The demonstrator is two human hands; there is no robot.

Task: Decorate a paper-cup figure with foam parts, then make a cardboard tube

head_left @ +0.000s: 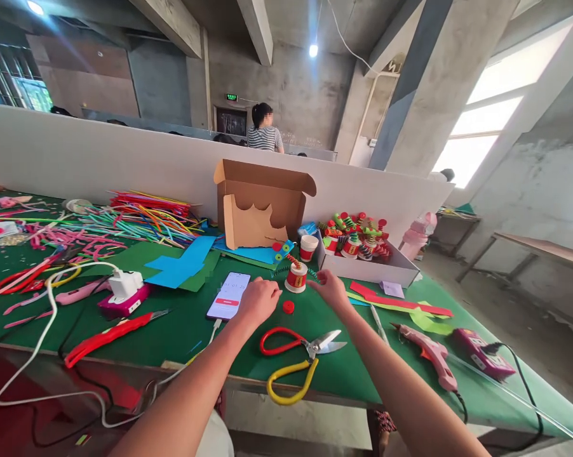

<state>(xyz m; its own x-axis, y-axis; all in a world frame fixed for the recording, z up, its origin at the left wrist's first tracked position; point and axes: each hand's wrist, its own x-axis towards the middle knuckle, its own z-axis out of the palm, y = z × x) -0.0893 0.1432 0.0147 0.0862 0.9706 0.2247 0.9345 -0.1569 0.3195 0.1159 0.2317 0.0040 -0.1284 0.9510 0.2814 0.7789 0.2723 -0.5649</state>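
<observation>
Standing between fingers (270,289); upturned cup (296,279)

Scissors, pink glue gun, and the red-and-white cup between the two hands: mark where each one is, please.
Scissors (312,350): head view, on the pivot.
Glue gun (434,357): head view, where the pink body bends into the handle.
Cup (296,278): head view, on its red side.

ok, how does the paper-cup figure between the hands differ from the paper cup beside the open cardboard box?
The paper-cup figure stands wide rim down; the paper cup stands wide rim up. The figure has coiled strands attached; the cup shows none. Both are red and white.
</observation>
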